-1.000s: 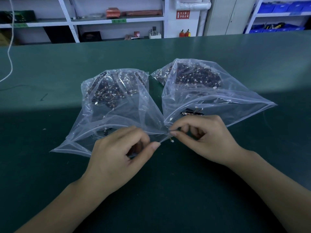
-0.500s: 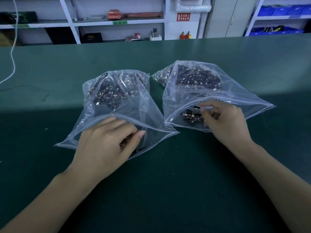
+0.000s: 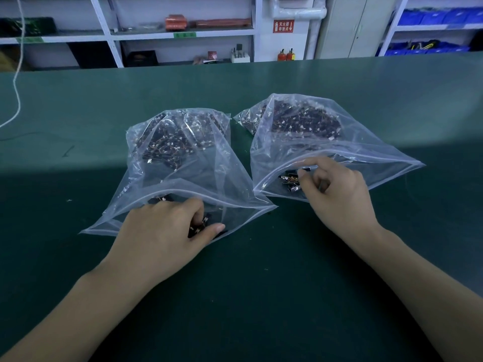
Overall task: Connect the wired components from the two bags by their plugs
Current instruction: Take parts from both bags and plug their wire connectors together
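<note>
Two clear plastic bags lie side by side on the green table, mouths toward me. The left bag (image 3: pixel 183 163) and the right bag (image 3: pixel 326 150) each hold a heap of small dark wired components with white plugs at the far end. My left hand (image 3: pixel 167 231) reaches into the left bag's mouth, its fingers curled around a few dark wired components (image 3: pixel 201 227). In the right bag's mouth my right hand (image 3: pixel 337 194) pinches at a small cluster of components (image 3: pixel 290 180) with thumb and fingers.
The green table (image 3: pixel 261 296) stretches wide around the bags. A white cord (image 3: pixel 17 82) hangs at the far left. Shelving (image 3: pixel 183 35) with boxes and blue bins (image 3: pixel 428 45) stands behind the table's far edge.
Both hands left the gap between the bags and went into the bag mouths, the left into the left bag, the right into the right bag, fingers closing on components.
</note>
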Tool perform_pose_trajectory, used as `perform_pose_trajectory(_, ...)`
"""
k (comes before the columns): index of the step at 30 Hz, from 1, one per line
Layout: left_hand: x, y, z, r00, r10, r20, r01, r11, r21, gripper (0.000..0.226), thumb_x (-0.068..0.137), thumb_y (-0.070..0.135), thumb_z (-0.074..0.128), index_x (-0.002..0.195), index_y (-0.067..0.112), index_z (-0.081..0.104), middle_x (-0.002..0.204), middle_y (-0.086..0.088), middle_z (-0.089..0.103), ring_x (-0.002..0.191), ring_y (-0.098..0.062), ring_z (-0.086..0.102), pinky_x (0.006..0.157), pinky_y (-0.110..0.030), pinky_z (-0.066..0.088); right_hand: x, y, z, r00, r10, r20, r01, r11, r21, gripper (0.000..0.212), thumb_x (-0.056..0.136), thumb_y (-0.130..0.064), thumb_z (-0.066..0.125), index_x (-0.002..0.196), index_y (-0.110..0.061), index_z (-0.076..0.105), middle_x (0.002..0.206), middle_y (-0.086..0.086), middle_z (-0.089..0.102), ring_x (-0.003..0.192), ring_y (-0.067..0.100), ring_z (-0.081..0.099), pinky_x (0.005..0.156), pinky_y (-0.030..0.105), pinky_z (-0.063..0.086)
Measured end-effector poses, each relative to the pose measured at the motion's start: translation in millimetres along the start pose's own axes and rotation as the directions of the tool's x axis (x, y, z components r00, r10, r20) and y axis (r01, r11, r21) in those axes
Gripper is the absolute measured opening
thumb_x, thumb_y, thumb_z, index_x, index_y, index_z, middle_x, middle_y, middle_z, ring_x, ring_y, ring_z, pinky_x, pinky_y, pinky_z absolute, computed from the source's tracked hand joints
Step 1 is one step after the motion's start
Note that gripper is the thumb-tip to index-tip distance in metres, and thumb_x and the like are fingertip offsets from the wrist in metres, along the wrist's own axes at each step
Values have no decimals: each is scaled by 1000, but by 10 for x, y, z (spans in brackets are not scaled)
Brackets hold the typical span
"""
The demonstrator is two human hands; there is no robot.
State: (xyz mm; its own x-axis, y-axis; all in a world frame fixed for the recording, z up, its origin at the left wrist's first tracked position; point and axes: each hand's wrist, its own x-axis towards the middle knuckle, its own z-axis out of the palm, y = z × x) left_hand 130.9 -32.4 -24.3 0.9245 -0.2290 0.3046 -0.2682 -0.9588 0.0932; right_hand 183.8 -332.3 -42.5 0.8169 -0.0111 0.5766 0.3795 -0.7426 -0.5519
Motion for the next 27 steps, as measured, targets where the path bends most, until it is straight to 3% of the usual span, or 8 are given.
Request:
perform_pose_trajectory(5,-10,46,26,999,41,-35,-43,998,-53,31,94,66,52,91,35,53,59,17,46,61,-7,57,50,-28,35,-20,-50,6,999,-36,10,36,999,30,16,101,-16,68,111,-26,75,53,-9,49,54,16,49,64,40,54)
perform_pose_trajectory(8,-11,30,-14,989,124,-81,-133,985,-113,26,93,58,62,84,35,62,56,24,37,56,0,48,49,-22,30,-26,-55,9,999,-54,-6,54,997,48,16,101,-14,68,110,-26,75,53,-8,47,53,17,47,62,40,53)
perform_pose_trajectory(12,20,-56,-67,979,201,24,-195,968,-158,25,86,64,67,83,40,71,65,20,48,63,5,48,56,-17,30,-42,-54,11,997,-74,-7,74,995,68,16,100,-13,68,107,-25,75,53,-7,46,52,16,46,59,37,50)
perform_pose_trajectory(17,17,-53,-82,968,247,48,-238,961,-143,9,88,48,74,87,40,78,73,20,55,65,0,52,58,-15,28,-69,-96,26,994,-110,-5,110,988,110,17,99,-10,68,107,-23,76,54,-8,44,51,13,43,59,27,41)
perform_pose_trajectory(22,-11,35,-33,950,282,-134,-297,949,-108,10,91,33,79,82,29,74,74,19,43,61,-4,42,54,-13,23,-108,-157,40,988,-153,5,151,976,156,16,99,-9,69,104,-22,77,51,-9,37,50,11,40,58,24,39)
perform_pose_trajectory(24,-11,59,-19,915,314,-253,-351,928,-121,13,99,28,78,86,26,74,76,20,40,62,-4,41,51,-18,31,-126,-192,45,984,-179,4,176,969,174,15,98,-11,68,104,-21,77,52,-11,36,49,10,39,57,25,40)
perform_pose_trajectory(27,-33,66,10,847,351,-399,-442,883,-161,15,103,27,71,91,21,78,77,16,59,62,-9,53,52,-30,49,-157,-232,57,971,-237,28,226,950,215,15,98,-12,68,106,-20,77,56,-15,37,50,9,41,57,22,38)
